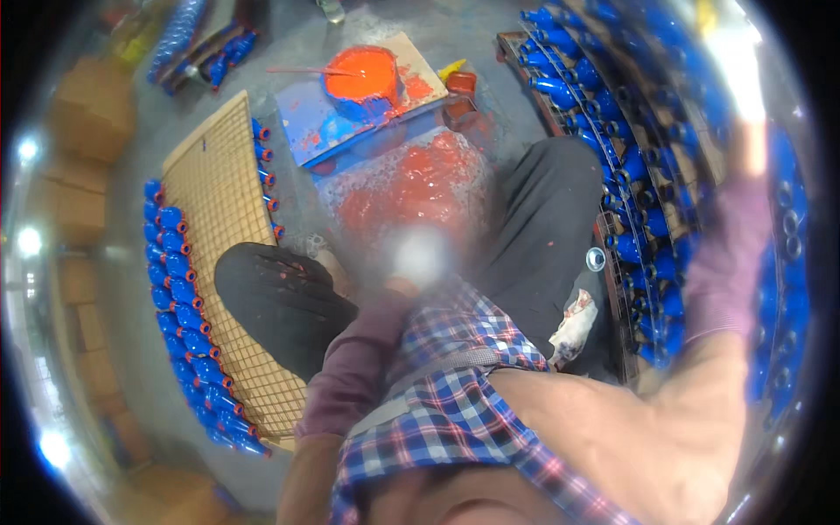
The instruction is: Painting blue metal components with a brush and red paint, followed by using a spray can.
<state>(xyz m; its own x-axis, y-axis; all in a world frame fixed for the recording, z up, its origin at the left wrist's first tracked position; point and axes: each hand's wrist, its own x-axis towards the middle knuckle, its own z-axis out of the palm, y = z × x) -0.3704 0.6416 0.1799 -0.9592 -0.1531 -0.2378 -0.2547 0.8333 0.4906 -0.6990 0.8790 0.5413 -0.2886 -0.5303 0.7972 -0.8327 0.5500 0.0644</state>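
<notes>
My left hand, in a white glove and smeared by motion, is low between my knees, in front of a red-stained sheet. Its fingers cannot be made out. My right hand, also in a white glove, reaches far out to the upper right, beside the rack of glossy blue bottle-shaped pieces. Glare and blur hide its fingers and anything in them. Ahead of me stands a tub of bright orange paint, with a thin stick across its rim.
The tub rests on a paint-smeared board. To my left lies a wire-mesh panel, with rows of blue pieces with orange rims beside it. Cardboard boxes stack along the far left. A stained cloth lies by my right leg.
</notes>
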